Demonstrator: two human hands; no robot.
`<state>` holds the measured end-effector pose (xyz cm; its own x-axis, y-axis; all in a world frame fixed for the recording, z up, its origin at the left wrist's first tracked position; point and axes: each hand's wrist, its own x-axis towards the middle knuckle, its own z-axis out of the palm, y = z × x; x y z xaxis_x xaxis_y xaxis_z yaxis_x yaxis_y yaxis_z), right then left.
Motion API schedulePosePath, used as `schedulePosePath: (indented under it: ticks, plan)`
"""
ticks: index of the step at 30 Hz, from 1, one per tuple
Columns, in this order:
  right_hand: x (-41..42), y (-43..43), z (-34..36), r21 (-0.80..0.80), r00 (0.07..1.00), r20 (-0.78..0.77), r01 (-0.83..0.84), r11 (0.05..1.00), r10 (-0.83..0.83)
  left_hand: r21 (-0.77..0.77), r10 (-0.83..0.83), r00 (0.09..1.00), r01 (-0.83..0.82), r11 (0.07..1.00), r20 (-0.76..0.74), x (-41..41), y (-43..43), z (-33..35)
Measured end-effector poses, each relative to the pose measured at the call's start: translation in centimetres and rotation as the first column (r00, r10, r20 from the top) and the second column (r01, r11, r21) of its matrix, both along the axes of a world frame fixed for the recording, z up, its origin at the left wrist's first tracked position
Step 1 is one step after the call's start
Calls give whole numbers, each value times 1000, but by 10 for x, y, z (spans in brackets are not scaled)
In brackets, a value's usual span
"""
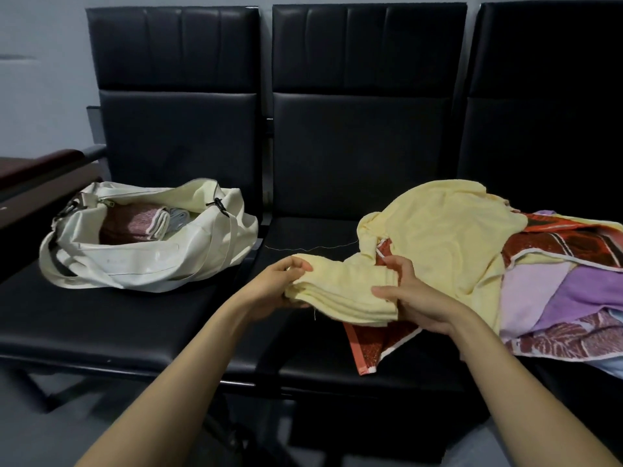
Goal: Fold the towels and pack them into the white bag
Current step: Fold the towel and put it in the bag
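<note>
Two bare forearms reach in from the near edge to the yellow towel [448,237].

- Yellow towel: soft terry, lying on the middle black seat [303,352]. Its near end is folded into a flat stack of layers, and the rest is spread loose and rumpled behind.
- Left hand [286,284]: grip clamped on the stack's left end, fingers curled over the edge.
- Right hand [414,298]: grip closed round the stack's right side, thumb in front.
- Red patterned towel [377,345]: under the yellow towel, one corner hanging past the seat's front edge.
- Purple towel [573,291]: right of the yellow towel, in a heap with more red-patterned cloth.
- Loose thread [303,249]: trails left from the yellow towel across bare seat.
- White bag [135,264]: well left of the yellow towel on the next seat. It is soft canvas, slumped, with the mouth open and the straps draped. A folded pink towel [135,220] and a grey towel [178,219] lie inside. The faint mark on its front is too small to read.
- Bare padded seat lies between the bag and the yellow towel.
</note>
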<state>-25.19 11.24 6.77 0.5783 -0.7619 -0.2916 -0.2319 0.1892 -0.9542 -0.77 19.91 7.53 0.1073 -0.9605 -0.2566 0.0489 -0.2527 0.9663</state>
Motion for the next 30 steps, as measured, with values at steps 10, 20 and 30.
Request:
schedulePosePath:
  ticks: [10, 20, 30]
  plan:
    - [101, -12, 57, -397, 962, -202, -251, 883, 182, -123, 142, 972, -121, 985, 185, 95, 4, 44]
    - [346, -35, 86, -600, 936, -262, -349, 720, 236, -248, 434, 750, -356, 901, 499, 287, 10, 59]
    - [486, -37, 22, -555, 853, -470, -486, 675, 228, -75, 75, -15, -339, 938, 997, 385, -11, 14]
